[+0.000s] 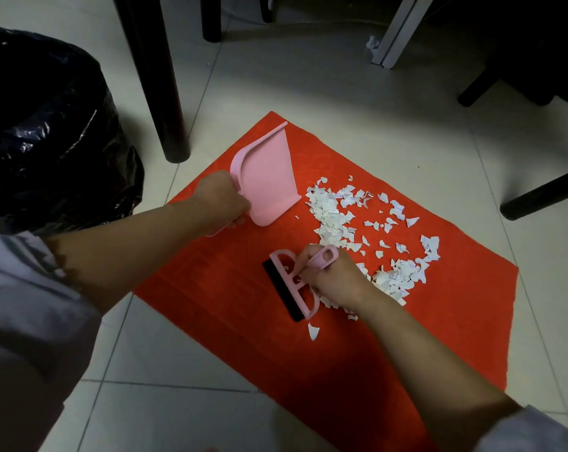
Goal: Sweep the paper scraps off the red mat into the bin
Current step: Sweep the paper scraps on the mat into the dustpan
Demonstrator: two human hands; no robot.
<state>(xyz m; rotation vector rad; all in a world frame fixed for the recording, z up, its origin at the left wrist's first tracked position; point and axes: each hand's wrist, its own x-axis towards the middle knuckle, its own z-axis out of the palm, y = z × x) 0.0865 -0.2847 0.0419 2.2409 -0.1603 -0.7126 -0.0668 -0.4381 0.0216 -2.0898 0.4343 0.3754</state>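
Note:
A red mat (357, 347) lies on the tiled floor. White paper scraps (331, 216) are strewn over its middle and right part, and one scrap lies alone near the front. My left hand (222, 199) grips the handle of a pink dustpan (266, 177), whose lip rests on the mat just left of the scraps. My right hand (331, 275) grips the handle of a pink hand brush (294, 285) with a black bristle strip, held low over the mat in front of the pile. The bin (48, 125), lined with a black bag, stands at the left.
A dark table leg (165, 93) stands between the bin and the mat. More dark furniture legs (543, 194) and a white frame leg (396, 34) stand at the back and right. Pale floor tiles (178, 412) surround the mat.

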